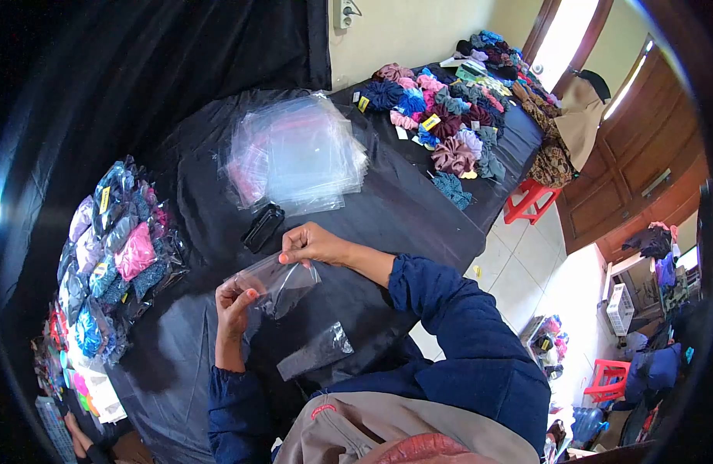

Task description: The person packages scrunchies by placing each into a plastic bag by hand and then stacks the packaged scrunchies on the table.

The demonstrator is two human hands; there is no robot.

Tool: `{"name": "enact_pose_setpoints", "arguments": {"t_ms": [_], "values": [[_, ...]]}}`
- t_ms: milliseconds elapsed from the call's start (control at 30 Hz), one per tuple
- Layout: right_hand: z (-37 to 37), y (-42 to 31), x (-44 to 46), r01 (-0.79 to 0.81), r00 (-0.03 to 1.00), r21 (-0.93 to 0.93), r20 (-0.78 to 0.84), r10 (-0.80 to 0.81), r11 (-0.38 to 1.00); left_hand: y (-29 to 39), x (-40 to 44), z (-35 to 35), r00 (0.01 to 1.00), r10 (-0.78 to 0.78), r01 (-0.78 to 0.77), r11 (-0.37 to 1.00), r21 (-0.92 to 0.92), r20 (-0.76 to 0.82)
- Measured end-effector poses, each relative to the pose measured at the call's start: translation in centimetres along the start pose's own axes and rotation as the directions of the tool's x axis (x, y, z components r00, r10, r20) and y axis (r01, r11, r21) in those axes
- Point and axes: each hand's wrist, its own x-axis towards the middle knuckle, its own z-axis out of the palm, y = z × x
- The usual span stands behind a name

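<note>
While left hand [233,305] pinches bag [277,283], right hand [316,244] too

The bag [275,288] between the two hands is thin, see-through plastic, and it looks shiny. The big pile of bags [302,155] is clear plastic too, smooth and glossy. Black cloth [418,209] with soft wrinkles covers the table. The scrunchies [453,155] are gathered cloth, some a bit shiny. The red stool [531,199] looks like smooth plastic. The door [642,147] is brown wood.
</note>
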Motion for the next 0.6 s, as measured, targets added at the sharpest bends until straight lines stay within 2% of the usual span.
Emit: {"name": "enact_pose_setpoints", "arguments": {"t_ms": [133, 200, 267, 333, 367, 400, 433, 467, 533, 600], "values": [[-0.6, -0.5, 0.2, 0.039, 0.997, -0.002, 0.066, -0.038, 0.999, 0.3, 0.3, -1.0, 1.0, 0.015, -0.016, 0.999, 0.045, 0.02], [-1.1, -2.1, -0.3, 0.22, 0.963, -0.29, -0.087, -0.255, 0.931, -0.1, 0.2, -2.3, 0.991, -0.135, 0.136, 0.989, 0.06, -0.021], [-3.2, -3.9, -1.2, 0.203, 0.9, -0.561, -0.215, -0.378, 0.803, -0.8, 0.2, -3.2, 0.992, -0.125, 0.125, 0.988, 0.095, 0.002], [-6.4, -6.3, -3.2, 0.069, 0.78, -0.751, -0.37, -0.505, 0.657, -1.1, 0.1, -3.5, 0.984, -0.18, 0.181, 0.981, 0.077, -0.011], [-8.8, -6.7, -4.4, -0.035, 0.681, -0.846, -0.409, -0.607, 0.531, -1.0, 0.1, -3.4, 0.983, -0.182, 0.183, 0.98, 0.075, -0.013], [-11.0, -7.4, -5.9, -0.159, 0.623, -0.834, -0.5, -0.602, 0.528, -0.8, 0.1, -3.1, 0.982, -0.19, 0.19, 0.978, 0.088, -0.002], [-12.9, -8.4, -7.8, -0.232, 0.627, -0.84, -0.514, -0.585, 0.49, -0.7, 0.2, -3.0, 0.98, -0.198, 0.196, 0.975, 0.101, 0.009], [-15.6, -8.4, -10.0, -0.35, 0.617, -0.742, -0.642, -0.455, 0.572, -0.7, 0.2, -3.0, 0.98, -0.198, 0.196, 0.976, 0.099, 0.006], [-23.0, -5.1, -14.5, -0.626, 0.559, -0.711, -0.695, -0.452, 0.319, -0.9, 0.1, -3.0, 0.98, -0.199, 0.2, 0.976, 0.088, -0.023], [-27.6, -3.0, -18.3, -0.756, 0.57, -0.619, -0.782, -0.252, 0.213, -0.9, 0.2, -2.9, 0.98, -0.192, 0.194, 0.979, 0.063, -0.046]]}}
